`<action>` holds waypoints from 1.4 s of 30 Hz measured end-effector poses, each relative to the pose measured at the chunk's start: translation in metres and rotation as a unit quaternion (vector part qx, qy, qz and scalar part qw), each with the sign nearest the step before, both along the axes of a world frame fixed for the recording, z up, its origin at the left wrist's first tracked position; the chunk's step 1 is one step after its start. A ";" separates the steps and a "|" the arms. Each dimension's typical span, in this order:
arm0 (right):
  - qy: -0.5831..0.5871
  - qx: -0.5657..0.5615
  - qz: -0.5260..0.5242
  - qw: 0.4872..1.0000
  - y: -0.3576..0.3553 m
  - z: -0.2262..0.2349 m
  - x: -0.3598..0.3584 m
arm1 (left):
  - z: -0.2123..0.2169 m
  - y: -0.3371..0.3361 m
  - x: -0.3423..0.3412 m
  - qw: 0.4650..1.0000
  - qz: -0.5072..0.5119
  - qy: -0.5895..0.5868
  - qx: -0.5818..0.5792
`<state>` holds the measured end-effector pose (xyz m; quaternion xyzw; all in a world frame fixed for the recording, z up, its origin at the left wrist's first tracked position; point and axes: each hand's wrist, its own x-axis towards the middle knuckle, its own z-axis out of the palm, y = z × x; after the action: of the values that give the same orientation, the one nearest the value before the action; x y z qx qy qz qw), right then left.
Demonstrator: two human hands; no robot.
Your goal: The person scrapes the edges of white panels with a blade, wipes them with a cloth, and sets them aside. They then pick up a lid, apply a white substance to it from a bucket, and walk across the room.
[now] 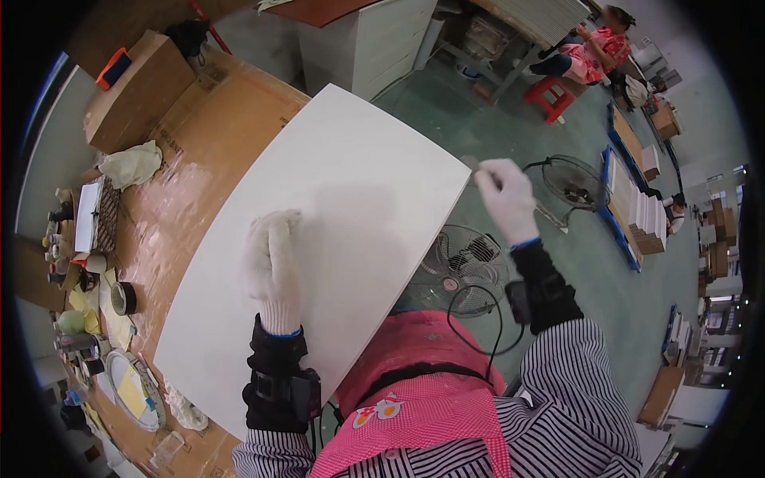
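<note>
A large white panel (351, 151) lies in front of me, partly on the brown-topped table (191, 167) and reaching past its edge on the right. My left hand (273, 259), in a white knit glove, rests on the panel with its fingers stretched out and nothing visible in them. At the panel's far right corner, my gloved right hand (508, 199) pinches a small grey flat piece (471, 163). The piece is at the corner; its exact kind is too small to tell.
Left on the table are a cardboard box (139, 92), a white cloth (131, 165), a round tin (123, 298) and several jars. A floor fan (462, 271) stands below the panel's right edge, another fan (570, 182) beyond. A person (598, 52) sits far right near a red stool (550, 97).
</note>
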<state>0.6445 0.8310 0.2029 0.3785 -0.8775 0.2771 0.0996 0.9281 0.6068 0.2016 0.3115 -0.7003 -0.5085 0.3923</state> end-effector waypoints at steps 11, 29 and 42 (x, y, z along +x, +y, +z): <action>-0.223 -0.094 0.061 0.968 -0.012 0.002 0.034 | -0.007 -0.006 0.000 1.000 -0.015 0.015 -0.018; -0.067 0.030 -0.010 0.997 0.002 0.032 0.008 | -0.007 -0.002 0.002 0.996 -0.006 0.041 0.082; -0.109 -0.004 0.046 0.993 -0.039 0.040 0.029 | -0.013 -0.007 0.006 0.997 -0.015 0.026 0.067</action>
<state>0.6738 0.7920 0.2430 0.3858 -0.8637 0.3242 -0.0084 0.9341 0.5995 0.1885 0.3128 -0.6586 -0.5685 0.3810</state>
